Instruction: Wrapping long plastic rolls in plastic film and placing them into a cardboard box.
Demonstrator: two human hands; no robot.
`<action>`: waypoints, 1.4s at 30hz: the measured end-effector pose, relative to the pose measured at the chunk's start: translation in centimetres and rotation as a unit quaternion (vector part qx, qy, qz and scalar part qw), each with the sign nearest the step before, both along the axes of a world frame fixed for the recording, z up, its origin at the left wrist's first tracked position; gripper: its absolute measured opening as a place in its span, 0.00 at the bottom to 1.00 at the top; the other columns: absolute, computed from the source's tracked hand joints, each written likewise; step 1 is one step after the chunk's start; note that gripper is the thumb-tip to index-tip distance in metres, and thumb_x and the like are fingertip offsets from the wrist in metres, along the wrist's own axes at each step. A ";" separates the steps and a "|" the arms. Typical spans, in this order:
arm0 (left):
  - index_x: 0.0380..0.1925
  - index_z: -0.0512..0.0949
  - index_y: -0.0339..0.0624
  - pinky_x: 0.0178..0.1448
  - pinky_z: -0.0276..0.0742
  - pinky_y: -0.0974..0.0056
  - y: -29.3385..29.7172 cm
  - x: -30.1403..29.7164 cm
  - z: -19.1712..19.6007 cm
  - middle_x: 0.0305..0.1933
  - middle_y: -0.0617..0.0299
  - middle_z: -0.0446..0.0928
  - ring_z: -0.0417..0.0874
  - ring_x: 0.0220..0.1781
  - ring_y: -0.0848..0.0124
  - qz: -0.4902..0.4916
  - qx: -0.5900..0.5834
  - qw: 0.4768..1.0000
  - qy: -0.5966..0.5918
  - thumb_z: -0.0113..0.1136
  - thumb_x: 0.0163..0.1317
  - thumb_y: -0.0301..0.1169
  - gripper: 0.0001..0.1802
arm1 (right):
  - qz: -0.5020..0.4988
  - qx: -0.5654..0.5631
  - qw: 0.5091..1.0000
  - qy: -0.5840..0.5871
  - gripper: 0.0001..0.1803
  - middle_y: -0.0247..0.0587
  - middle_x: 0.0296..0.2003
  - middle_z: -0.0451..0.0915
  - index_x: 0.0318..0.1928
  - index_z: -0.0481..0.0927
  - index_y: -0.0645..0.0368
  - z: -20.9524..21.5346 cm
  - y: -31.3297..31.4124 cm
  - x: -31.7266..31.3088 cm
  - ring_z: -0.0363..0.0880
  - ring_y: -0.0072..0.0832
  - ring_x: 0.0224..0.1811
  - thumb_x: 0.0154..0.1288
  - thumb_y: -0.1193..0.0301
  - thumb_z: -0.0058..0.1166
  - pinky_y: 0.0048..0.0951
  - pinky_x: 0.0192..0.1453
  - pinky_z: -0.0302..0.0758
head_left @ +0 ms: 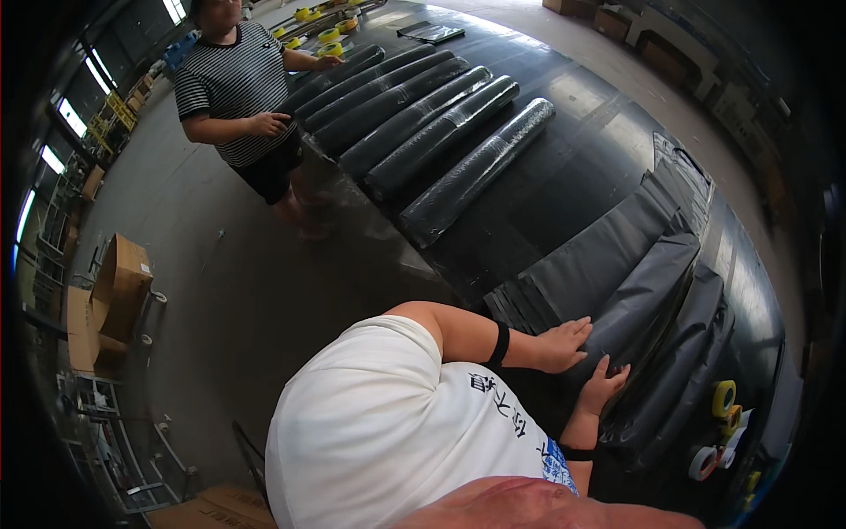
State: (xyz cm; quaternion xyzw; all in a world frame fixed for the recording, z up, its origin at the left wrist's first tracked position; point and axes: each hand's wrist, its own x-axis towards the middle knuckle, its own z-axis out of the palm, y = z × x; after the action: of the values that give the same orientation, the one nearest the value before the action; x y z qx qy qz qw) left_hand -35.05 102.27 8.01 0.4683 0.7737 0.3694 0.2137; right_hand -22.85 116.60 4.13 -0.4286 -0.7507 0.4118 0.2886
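My left hand (564,345) lies with fingers stretched out on the near end of a folded dark grey plastic sheet (641,286). Just beside it, my right hand (603,385) touches the same sheet's near edge, its thumb and fingers apart. Neither hand is closed around anything. To the left of the sheet is a flat layered stack of dark sheeting (582,256). Another loosely folded dark sheet (674,370) lies to the right of my right hand.
Several wrapped black rolls (480,172) lie side by side on the long dark table (582,176). A person in a striped shirt (233,84) stands at its far left. Tape rolls (703,463) sit at the right. Cardboard boxes (122,286) stand on the floor (211,256).
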 end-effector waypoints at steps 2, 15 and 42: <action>0.69 0.49 0.23 0.79 0.47 0.53 0.8 1.1 -2.0 0.76 0.33 0.45 0.47 0.78 0.45 -0.026 0.009 0.998 -0.052 0.50 0.70 0.40 0.39 | 0.054 -0.063 0.996 -0.010 0.47 0.58 0.69 0.57 0.74 0.43 0.66 -0.2 0.3 -0.8 0.61 0.46 0.69 0.69 0.58 0.56 0.41 0.71 0.62; 0.71 0.43 0.24 0.81 0.39 0.56 0.9 1.2 -3.4 0.77 0.35 0.36 0.36 0.81 0.48 -0.053 0.015 0.987 -0.150 0.48 0.72 0.41 0.41 | 0.060 -0.325 0.937 0.111 0.54 0.50 0.71 0.57 0.76 0.35 0.60 3.1 -1.4 -2.1 0.62 0.44 0.69 0.66 0.59 0.61 0.40 0.72 0.59; 0.65 0.59 0.21 0.70 0.64 0.60 6.7 4.2 4.9 0.65 0.34 0.65 0.66 0.70 0.51 -0.128 0.018 0.958 -0.256 0.66 0.57 0.45 0.46 | 0.076 -0.319 0.926 0.185 0.42 0.48 0.56 0.72 0.68 0.60 0.62 9.2 2.3 6.7 0.74 0.37 0.55 0.55 0.71 0.67 0.31 0.61 0.72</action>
State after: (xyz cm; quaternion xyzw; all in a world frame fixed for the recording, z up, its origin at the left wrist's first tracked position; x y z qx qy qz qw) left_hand -30.82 108.99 12.89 0.4570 0.6202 0.4599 0.4415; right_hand -16.17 118.90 13.28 -0.3559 -0.5434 0.7222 0.2376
